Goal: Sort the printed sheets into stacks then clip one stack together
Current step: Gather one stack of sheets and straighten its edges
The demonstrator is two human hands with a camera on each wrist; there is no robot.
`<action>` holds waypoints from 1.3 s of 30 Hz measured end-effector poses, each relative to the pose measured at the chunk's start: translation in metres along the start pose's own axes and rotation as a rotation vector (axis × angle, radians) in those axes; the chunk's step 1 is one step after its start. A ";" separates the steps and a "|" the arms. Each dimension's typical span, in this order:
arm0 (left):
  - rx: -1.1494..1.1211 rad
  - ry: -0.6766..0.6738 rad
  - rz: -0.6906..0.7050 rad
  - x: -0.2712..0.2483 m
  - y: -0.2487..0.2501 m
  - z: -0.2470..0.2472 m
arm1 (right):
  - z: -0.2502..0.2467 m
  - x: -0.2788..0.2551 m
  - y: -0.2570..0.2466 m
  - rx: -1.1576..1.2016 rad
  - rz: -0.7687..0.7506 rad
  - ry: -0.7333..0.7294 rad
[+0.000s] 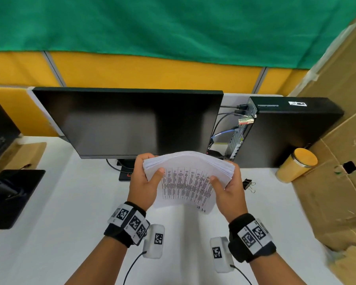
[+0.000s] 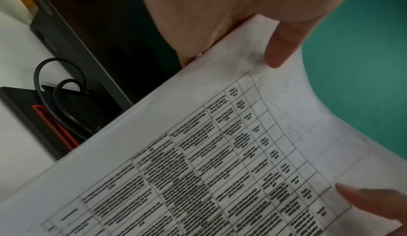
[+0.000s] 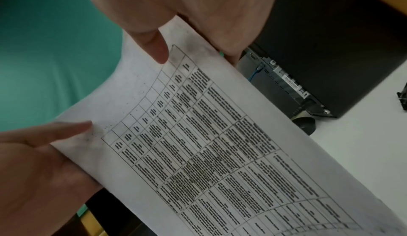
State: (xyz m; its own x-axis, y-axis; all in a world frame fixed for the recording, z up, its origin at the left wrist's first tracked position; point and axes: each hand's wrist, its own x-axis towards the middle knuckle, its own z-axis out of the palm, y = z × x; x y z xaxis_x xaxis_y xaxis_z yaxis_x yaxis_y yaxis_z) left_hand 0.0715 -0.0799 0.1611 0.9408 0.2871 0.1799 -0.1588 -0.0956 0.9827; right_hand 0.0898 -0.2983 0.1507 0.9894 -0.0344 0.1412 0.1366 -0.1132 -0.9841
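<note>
Printed stack [image 1: 186, 182] (heading "H P")

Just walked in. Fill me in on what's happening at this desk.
A person holds a thick stack of printed sheets above the white desk, left hand gripping one side, right hand the other, so the pages bow upward. A black binder clip lies unused on the desk beside the right hand. Nothing is clipped yet.

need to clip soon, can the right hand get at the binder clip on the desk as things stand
Probably not yet. The binder clip lies on the bare desk just beside the right hand, nothing between, but that hand and the left hand both grip the paper stack.
</note>
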 end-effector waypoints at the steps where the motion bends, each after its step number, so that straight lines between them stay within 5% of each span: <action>1: -0.045 -0.008 0.011 0.001 0.002 0.001 | 0.001 0.000 -0.001 0.010 -0.016 0.006; 10: -0.098 0.165 -0.023 0.017 0.015 0.012 | 0.014 0.016 -0.027 0.104 -0.004 0.205; 16: -0.088 0.145 -0.013 0.021 0.018 0.014 | 0.013 0.022 -0.026 0.028 -0.041 0.249; 21: -0.213 -0.129 -0.005 0.015 -0.010 -0.005 | 0.000 0.016 -0.007 0.076 -0.010 0.013; 27: 0.172 -0.028 -0.292 0.000 -0.056 -0.002 | 0.003 -0.003 0.026 -0.036 0.140 -0.041; 34: 0.027 -0.015 -0.201 0.000 -0.040 0.006 | 0.011 -0.004 0.023 0.015 0.096 -0.025; 39: 0.141 -0.017 -0.326 -0.013 -0.068 0.008 | 0.012 -0.015 0.040 -0.056 0.183 -0.115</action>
State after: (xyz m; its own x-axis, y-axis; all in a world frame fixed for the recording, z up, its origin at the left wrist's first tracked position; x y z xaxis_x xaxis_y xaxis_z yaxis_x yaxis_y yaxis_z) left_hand 0.0721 -0.0849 0.0917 0.9402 0.3085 -0.1443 0.1926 -0.1320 0.9724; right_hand 0.0809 -0.2901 0.1080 0.9970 0.0541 -0.0551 -0.0451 -0.1707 -0.9843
